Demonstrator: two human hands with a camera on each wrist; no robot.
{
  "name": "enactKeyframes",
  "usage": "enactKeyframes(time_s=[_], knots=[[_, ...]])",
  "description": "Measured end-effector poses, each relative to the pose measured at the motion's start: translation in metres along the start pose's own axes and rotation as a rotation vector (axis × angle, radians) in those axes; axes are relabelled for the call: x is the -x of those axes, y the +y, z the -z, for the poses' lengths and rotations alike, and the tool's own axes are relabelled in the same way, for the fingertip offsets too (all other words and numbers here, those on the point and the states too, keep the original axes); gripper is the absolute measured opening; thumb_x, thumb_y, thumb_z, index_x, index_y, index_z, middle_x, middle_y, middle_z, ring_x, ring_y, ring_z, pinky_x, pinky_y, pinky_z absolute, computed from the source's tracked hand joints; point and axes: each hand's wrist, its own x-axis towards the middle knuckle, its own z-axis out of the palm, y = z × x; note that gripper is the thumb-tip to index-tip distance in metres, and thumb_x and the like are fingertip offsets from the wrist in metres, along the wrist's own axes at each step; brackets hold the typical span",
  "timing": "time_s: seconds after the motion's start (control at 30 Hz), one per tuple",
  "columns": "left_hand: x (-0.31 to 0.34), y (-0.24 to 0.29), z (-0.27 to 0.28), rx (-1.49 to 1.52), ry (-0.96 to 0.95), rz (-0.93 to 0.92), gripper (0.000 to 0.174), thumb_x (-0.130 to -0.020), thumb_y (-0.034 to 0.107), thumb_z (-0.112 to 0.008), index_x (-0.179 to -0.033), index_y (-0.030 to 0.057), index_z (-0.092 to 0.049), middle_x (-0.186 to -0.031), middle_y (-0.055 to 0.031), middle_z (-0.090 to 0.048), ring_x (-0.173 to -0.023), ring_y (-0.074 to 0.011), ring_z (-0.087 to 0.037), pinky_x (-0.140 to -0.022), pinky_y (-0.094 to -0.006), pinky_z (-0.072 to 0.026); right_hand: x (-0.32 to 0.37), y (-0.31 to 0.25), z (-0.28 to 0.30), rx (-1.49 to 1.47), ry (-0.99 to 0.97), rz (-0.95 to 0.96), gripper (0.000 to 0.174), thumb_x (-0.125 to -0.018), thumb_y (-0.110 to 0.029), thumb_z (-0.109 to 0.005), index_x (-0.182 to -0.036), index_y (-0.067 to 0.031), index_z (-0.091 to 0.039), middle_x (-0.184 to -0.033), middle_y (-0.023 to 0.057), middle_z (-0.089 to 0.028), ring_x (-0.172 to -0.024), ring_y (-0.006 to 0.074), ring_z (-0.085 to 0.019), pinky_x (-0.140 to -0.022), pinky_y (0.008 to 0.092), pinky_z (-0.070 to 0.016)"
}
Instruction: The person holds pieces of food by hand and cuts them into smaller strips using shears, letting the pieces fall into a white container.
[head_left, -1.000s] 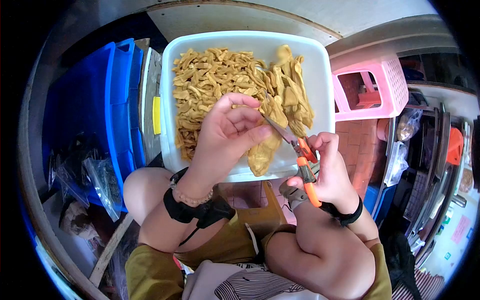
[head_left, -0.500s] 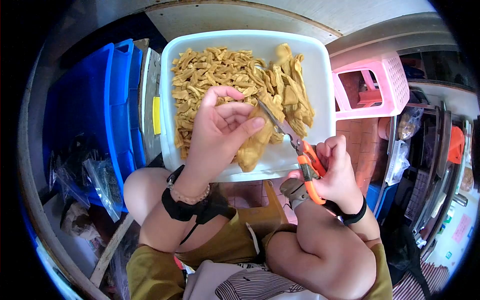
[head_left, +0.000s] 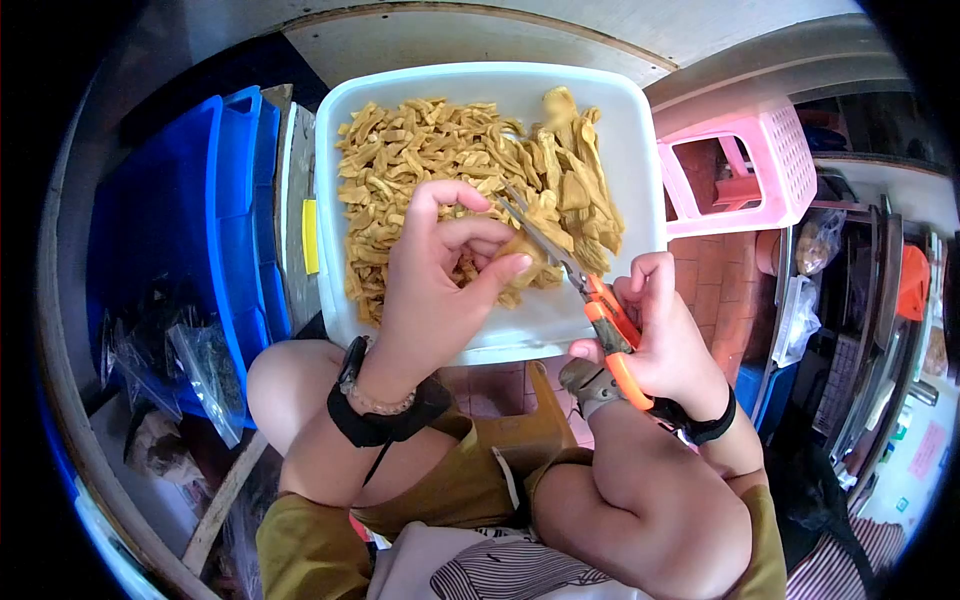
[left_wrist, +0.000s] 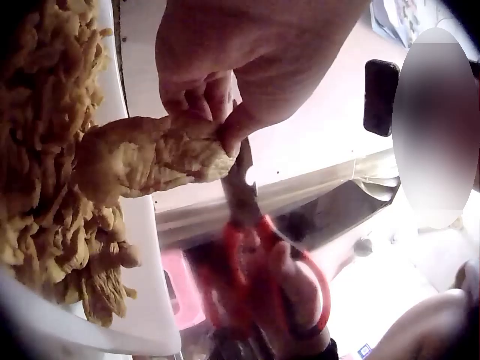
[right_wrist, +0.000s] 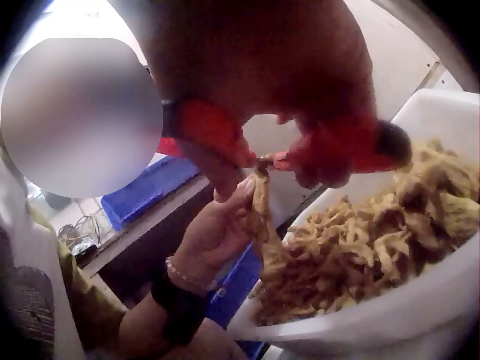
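My left hand (head_left: 430, 265) pinches a wrinkled yellow-brown piece (left_wrist: 142, 157) of food between thumb and fingers, over a white tub (head_left: 632, 140). In the head view the hand hides much of this piece. My right hand (head_left: 665, 345) grips scissors (head_left: 600, 300) with orange handles, fingers through the loops. Their blades point up and left, slightly parted, right at the piece beside my left fingertips. Short cut strips (head_left: 400, 150) of the same food fill the tub's left side. Longer uncut pieces (head_left: 580, 190) lie at its right side.
Blue plastic crates (head_left: 215, 250) stand left of the tub, with clear plastic bags (head_left: 200, 370) by them. At the right is a pink plastic stool (head_left: 785, 165) on a red tiled floor. Shelving (head_left: 860, 330) stands farther right. My knees sit just below the tub.
The held piece hung toward the tub's near edge earlier; now it is turned up, mostly behind my left hand. The scissors swung right and spread, then came back in against the piece.
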Motion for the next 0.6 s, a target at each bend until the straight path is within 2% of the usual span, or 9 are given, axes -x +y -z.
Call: enactKeyframes(time_s=[0.07,0.17,0.3,0.37,0.4,0.6], knots=[[-0.001,0.000,-0.001,-0.024,0.024,-0.061,0.044,-0.077,-0.009,-0.065,-0.106,0.0047,-0.034,-0.085,-0.0095,-0.062,-0.075,-0.0086,-0.058,-0.068,-0.0206,-0.0471,0.004,0.003,-0.004,-0.139,0.014,-0.109,0.065,-0.068,-0.036,-0.082,-0.093,-0.0070,-0.029,-0.057,0.0066,-0.044,-0.046,0.0145,-0.045,-0.044,0.0266,-0.0357],[0.001,0.002,-0.003,0.001,-0.005,-0.038,0.044,-0.078,-0.008,-0.065,-0.106,0.0046,-0.034,-0.085,-0.0098,-0.062,-0.078,-0.0098,-0.060,-0.070,-0.0216,-0.0484,0.004,0.005,-0.005,-0.135,0.036,-0.077,0.065,-0.068,-0.034,-0.082,-0.092,-0.0087,-0.027,-0.055,0.0036,-0.042,-0.046,0.0107,-0.040,-0.043,0.0241,-0.0323],[0.001,0.005,0.002,0.195,0.031,0.036,0.042,-0.079,-0.007,-0.065,-0.106,0.0046,-0.035,-0.087,-0.0102,-0.063,-0.081,-0.0113,-0.061,-0.072,-0.0230,-0.0502,0.011,0.015,-0.009,-0.224,0.100,-0.039,0.071,-0.064,-0.037,-0.084,-0.094,-0.0089,-0.027,-0.060,0.0033,-0.044,-0.049,0.0125,-0.042,-0.045,0.0255,-0.0355],[-0.003,0.007,0.007,0.391,0.080,0.115,0.041,-0.079,-0.007,-0.065,-0.106,0.0048,-0.036,-0.089,-0.0106,-0.063,-0.083,-0.0127,-0.062,-0.074,-0.0238,-0.0513,0.011,0.021,-0.009,-0.208,0.133,0.112,0.075,-0.061,-0.039,-0.085,-0.097,-0.0085,-0.027,-0.068,0.0048,-0.047,-0.053,0.0144,-0.045,-0.048,0.0266,-0.0390],[-0.003,0.007,0.008,0.391,0.084,0.114,0.041,-0.079,-0.007,-0.065,-0.106,0.0048,-0.036,-0.089,-0.0106,-0.063,-0.083,-0.0127,-0.062,-0.074,-0.0238,-0.0513,0.013,0.021,-0.008,-0.185,0.099,0.078,0.079,-0.058,-0.043,-0.085,-0.100,-0.0075,-0.028,-0.074,0.0065,-0.047,-0.057,0.0163,-0.049,-0.052,0.0284,-0.0422],[-0.004,0.004,0.009,0.572,0.101,0.089,0.040,-0.079,-0.007,-0.065,-0.105,0.0048,-0.036,-0.089,-0.0119,-0.063,-0.084,-0.0138,-0.062,-0.074,-0.0241,-0.0519,0.010,0.015,-0.012,-0.082,0.072,0.163,0.080,-0.057,-0.048,-0.084,-0.099,-0.0050,-0.031,-0.072,0.0058,-0.046,-0.057,0.0175,-0.050,-0.051,0.0289,-0.0431]])
